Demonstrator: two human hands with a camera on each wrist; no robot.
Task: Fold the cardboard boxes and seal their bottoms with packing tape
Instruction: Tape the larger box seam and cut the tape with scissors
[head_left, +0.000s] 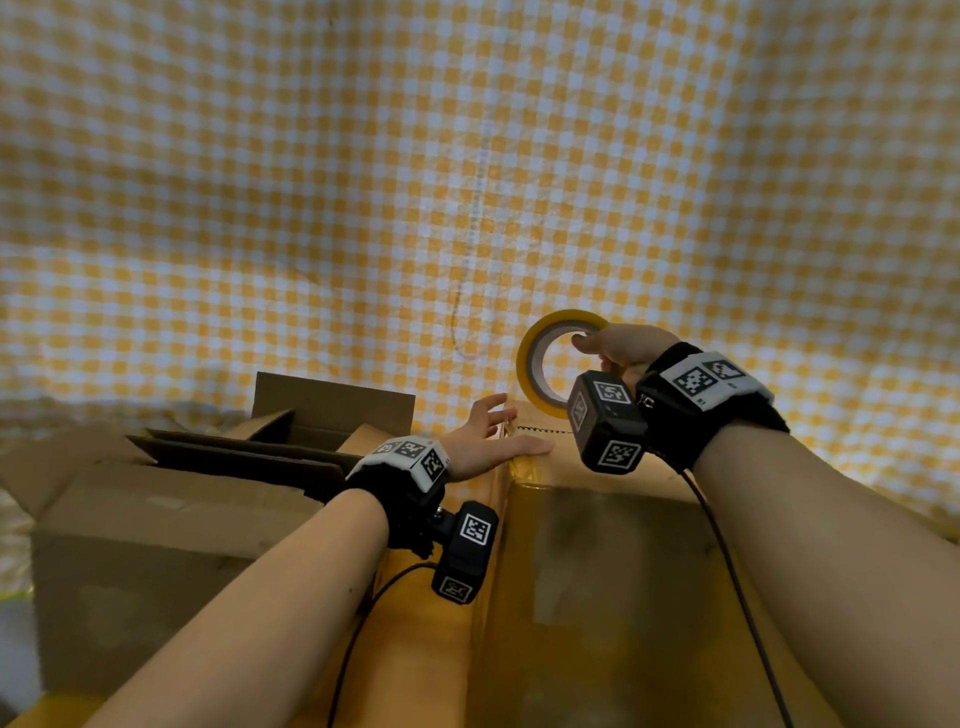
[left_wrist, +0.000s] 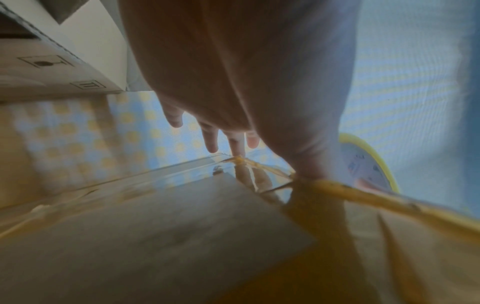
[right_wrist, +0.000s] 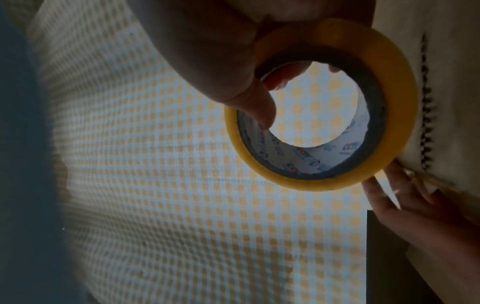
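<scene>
Right hand (right_wrist: 233, 61) grips tape roll (right_wrist: 389, 107); head view shows left hand (head_left: 483, 441) flat on box (head_left: 597, 571).

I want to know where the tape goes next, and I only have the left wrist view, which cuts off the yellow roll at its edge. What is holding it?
Observer: The right hand grips the tape roll, fingers hooked through its core.
Operator: Is it lying on the box?
Observer: No, it is held on edge just past the far edge of the box, over the checked cloth.
Operator: Anything left to fold?
Observer: The head view shows a second box on the left with its flaps open.
</scene>
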